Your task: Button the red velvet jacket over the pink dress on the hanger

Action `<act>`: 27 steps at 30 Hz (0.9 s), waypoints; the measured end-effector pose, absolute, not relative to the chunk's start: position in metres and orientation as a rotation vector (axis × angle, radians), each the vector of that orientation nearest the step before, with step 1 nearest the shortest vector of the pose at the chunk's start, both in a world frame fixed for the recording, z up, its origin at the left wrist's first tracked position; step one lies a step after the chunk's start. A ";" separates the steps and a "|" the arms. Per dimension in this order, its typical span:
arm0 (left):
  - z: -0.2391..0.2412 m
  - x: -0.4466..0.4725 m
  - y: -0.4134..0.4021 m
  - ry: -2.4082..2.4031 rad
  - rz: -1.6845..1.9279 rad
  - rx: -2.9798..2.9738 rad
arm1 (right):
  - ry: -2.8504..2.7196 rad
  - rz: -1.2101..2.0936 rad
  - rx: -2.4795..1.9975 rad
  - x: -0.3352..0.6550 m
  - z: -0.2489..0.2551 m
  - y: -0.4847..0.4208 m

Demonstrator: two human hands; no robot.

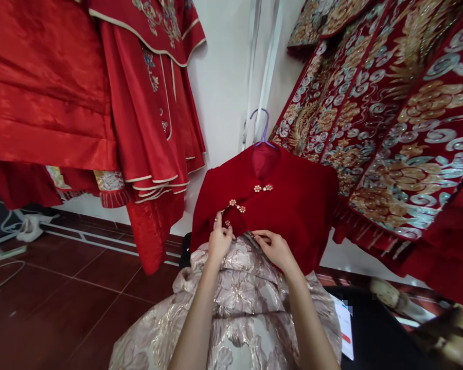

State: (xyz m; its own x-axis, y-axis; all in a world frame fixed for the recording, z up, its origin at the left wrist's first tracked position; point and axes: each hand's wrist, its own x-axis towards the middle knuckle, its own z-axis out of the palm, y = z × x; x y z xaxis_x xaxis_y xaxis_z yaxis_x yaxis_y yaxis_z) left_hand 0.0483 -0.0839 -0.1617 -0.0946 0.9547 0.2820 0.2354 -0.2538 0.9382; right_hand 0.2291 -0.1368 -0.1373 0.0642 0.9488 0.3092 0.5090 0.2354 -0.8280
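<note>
While it faces you on a purple hanger (266, 124), one red velvet jacket (297, 205) lies straight ahead of both your hands: neckline far, lower front near, its lower part against the metallic floral brocade (235, 290) beneath your forearms.

Flower fasteners, three visible. Upper fastener (264, 189): just below the neckline, side to side. Middle fastener (238, 207): lower and to the left, tilted down to the right. Lower flower button (227, 224): partly shaded, just beside your left hand (219, 243).

Long axis of the row: slanting from the neckline down towards that hand, which is the nearer to the two lower pieces.

Left hand: forefinger raised along the jacket front, other fingers bent; grip cannot be told. Right hand (273, 250): fingers curled inward where velvet meets brocade, apart from the left; whether it pinches cloth, you cannot tell.
</note>
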 end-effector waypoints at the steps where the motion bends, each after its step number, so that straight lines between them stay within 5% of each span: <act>1: -0.163 0.046 -0.081 1.407 1.393 1.486 | -1.592 0.576 -1.425 0.232 -0.135 -0.139; 9: -0.177 0.042 -0.071 1.574 1.293 1.561 | -1.612 0.604 -1.563 0.246 -0.126 -0.147; 27: -0.197 0.052 -0.059 1.138 1.448 1.325 | -1.570 0.647 -1.416 0.237 -0.145 -0.132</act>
State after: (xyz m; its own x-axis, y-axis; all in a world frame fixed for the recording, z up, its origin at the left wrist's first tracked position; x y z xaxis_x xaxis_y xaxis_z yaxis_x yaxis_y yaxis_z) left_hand 0.0515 -0.0591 -0.1966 -0.0824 0.9702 0.2281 -0.0075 -0.2294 0.9733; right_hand 0.2371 -0.1322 -0.1448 0.0579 0.9610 0.2705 0.4918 0.2084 -0.8454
